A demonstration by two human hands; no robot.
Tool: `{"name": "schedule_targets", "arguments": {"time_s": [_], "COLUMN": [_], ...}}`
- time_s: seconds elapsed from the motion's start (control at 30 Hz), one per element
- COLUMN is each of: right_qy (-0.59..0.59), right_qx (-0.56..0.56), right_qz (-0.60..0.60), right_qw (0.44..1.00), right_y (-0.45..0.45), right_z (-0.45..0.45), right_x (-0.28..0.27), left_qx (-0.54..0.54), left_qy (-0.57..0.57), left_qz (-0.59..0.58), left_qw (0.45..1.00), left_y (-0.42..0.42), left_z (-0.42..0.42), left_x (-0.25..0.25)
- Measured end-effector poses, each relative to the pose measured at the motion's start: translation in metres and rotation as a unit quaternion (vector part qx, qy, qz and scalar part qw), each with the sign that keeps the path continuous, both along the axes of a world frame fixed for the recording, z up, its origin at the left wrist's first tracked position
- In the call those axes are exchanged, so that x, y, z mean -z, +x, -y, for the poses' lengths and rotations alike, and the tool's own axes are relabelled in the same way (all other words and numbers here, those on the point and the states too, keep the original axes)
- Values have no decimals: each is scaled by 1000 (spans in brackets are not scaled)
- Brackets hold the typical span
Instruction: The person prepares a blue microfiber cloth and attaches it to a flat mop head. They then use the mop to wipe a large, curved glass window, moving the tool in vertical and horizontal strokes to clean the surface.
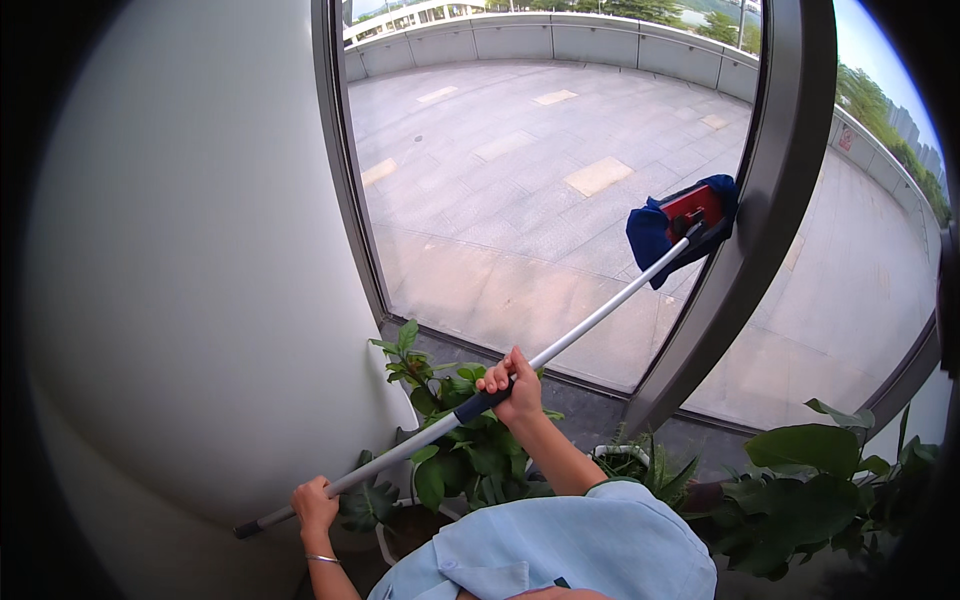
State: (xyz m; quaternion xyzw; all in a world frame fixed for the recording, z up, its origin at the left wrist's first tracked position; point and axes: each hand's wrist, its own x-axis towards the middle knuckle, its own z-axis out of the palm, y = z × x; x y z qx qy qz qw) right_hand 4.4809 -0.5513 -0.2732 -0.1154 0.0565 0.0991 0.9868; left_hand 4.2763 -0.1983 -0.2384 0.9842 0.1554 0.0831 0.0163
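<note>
A telescopic metal pole (607, 311) runs diagonally from the lower left to the upper right. Near its bottom end my left hand (315, 502), with a bracelet on the wrist, is closed around it. My right hand (516, 390) grips it higher up, at the dark collar (482, 402). At the pole's far end is a red flat head (691, 206) with a dark blue cloth (649, 236) draped around it. The head lies in front of the window glass (487, 195), beside the grey metal frame post (780, 172); whether it touches the glass I cannot tell.
Potted leafy plants (480, 457) stand below the window, with more broad-leaved plants (802, 450) at the lower right. A white planter (622, 451) is between them. A smooth pale wall (187, 262) fills the left side. Outside lies a paved terrace with a parapet (517, 41).
</note>
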Motion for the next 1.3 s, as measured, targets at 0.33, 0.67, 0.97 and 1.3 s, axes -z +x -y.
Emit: {"name": "schedule_targets", "arguments": {"time_s": [0.33, 0.67, 0.97, 1.3], "right_qy": [81, 3, -38, -194], "right_qx": [-73, -60, -77, -12], "right_qz": [142, 23, -96, -97], "right_qw": [984, 998, 992, 976], "right_y": [44, 83, 100, 134], "right_z": [1, 13, 19, 77], "right_x": [-11, 21, 61, -2], "left_qx": [4, -1, 39, 7], "left_qy": [126, 85, 10, -144], "left_qz": [194, 171, 55, -96], "left_qw": [973, 982, 998, 985], "left_y": [17, 28, 27, 83], "left_z": [6, 34, 41, 89], "left_x": [1, 38, 52, 116]}}
